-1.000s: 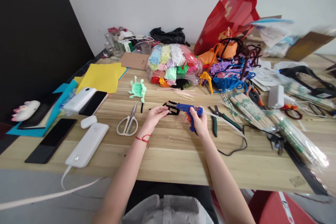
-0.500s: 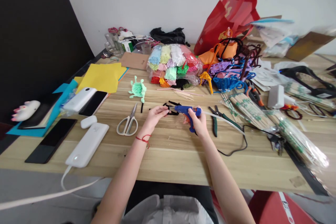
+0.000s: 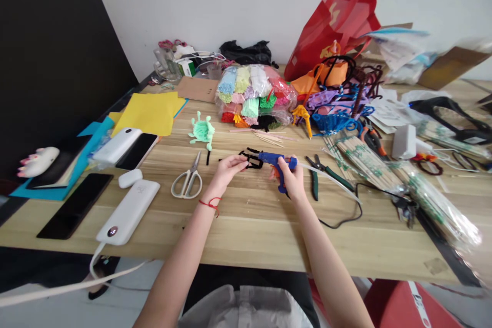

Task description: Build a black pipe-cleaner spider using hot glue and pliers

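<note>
My right hand [image 3: 292, 177] is wrapped round the handle of a blue glue gun [image 3: 272, 159], its nozzle pointing left. A clear glue stick [image 3: 326, 176] runs out of the gun's back end. My left hand [image 3: 229, 168] pinches a piece of black pipe cleaner [image 3: 253, 166] bent into a frame-like shape, just left of the nozzle. The exact grip point is hidden by the fingers. White-handled scissors [image 3: 187, 183] lie to the left of my left hand. A short black pipe cleaner piece [image 3: 208, 158] and a mint-green fuzzy figure [image 3: 202, 131] lie beyond the scissors.
Green-handled pliers [image 3: 315, 179] and a black cable lie right of my right hand. Behind stand a bag of coloured pipe cleaners [image 3: 255, 93] and a red bag [image 3: 334, 25]. Phones and a white power bank [image 3: 128, 211] lie left. Packs of wooden sticks [image 3: 372, 159] fill the right side.
The glue gun has shifted slightly right, so its nozzle is a little farther from my left hand. My left hand has barely moved. A foot now shows under the table at left.
</note>
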`<state>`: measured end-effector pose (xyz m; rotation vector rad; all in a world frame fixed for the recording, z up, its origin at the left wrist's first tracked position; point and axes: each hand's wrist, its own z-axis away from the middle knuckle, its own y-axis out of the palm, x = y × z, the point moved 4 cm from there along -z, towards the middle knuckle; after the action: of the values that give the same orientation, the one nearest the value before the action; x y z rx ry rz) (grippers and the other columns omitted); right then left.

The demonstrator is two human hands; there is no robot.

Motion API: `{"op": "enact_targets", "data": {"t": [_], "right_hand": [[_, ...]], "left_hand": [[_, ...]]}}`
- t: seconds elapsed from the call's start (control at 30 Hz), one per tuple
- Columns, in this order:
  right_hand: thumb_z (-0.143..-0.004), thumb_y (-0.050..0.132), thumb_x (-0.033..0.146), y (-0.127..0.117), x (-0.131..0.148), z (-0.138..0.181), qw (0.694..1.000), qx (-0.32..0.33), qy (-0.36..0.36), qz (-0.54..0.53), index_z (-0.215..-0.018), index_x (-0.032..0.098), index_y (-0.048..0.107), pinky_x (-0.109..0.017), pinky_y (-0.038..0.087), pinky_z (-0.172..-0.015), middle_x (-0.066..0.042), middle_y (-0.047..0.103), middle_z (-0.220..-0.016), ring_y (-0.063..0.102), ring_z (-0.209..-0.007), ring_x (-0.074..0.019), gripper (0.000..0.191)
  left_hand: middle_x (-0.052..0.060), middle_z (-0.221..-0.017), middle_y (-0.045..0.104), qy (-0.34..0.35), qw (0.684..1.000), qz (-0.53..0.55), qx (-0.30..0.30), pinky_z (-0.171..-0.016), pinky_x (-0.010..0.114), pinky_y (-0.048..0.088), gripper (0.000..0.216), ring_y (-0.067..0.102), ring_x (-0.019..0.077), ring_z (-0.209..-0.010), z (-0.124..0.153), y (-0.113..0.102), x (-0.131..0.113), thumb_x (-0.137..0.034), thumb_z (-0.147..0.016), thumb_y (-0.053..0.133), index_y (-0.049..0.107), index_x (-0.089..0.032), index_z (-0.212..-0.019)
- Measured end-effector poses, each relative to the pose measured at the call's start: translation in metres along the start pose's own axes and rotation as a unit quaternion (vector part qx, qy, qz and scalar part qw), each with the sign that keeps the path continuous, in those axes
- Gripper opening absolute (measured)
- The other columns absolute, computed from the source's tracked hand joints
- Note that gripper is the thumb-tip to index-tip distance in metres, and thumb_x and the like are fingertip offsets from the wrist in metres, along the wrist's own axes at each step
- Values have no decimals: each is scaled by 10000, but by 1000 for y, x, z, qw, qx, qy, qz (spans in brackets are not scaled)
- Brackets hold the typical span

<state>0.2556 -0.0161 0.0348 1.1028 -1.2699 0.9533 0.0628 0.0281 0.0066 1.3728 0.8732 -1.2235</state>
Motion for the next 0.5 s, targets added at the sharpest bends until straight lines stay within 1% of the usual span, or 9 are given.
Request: {"op": "enact_targets", "data": {"t": [0.13,0.3,0.43,0.5], "right_hand": [[-768,593,545,1,0,0,1000,11,2,-8,-826,249,403,-201,349,-350,56,607,-491,568,-392,-132,356],[-736,616,560,3,3,3,999,50,11,-9,-850,256,398,-232,411,-389,65,600,-491,595,-415,-156,391],[-748,601,559,2,6,5,998,56,18,-4,-845,257,399,-222,394,-376,58,607,-497,593,-420,-154,377],[-744,605,562,1,5,4,998,50,24,-7,-839,257,399,-235,428,-398,48,623,-530,611,-453,-161,380]], "left_hand": [[63,-837,725,-7,1000,-4,1,-742,283,492,305,665,174,-810,0,2,-1,-295,-616,785,673,-149,-860],[64,-871,724,-19,999,40,-13,-735,286,496,373,654,150,-740,-4,-3,4,-290,-605,790,677,-148,-932],[53,-863,718,-15,996,84,-23,-756,287,497,335,649,134,-725,-5,-7,5,-272,-609,788,668,-141,-894],[43,-832,716,-14,995,94,-31,-760,291,498,315,654,136,-722,-4,-7,3,-267,-606,790,655,-143,-862]]}}
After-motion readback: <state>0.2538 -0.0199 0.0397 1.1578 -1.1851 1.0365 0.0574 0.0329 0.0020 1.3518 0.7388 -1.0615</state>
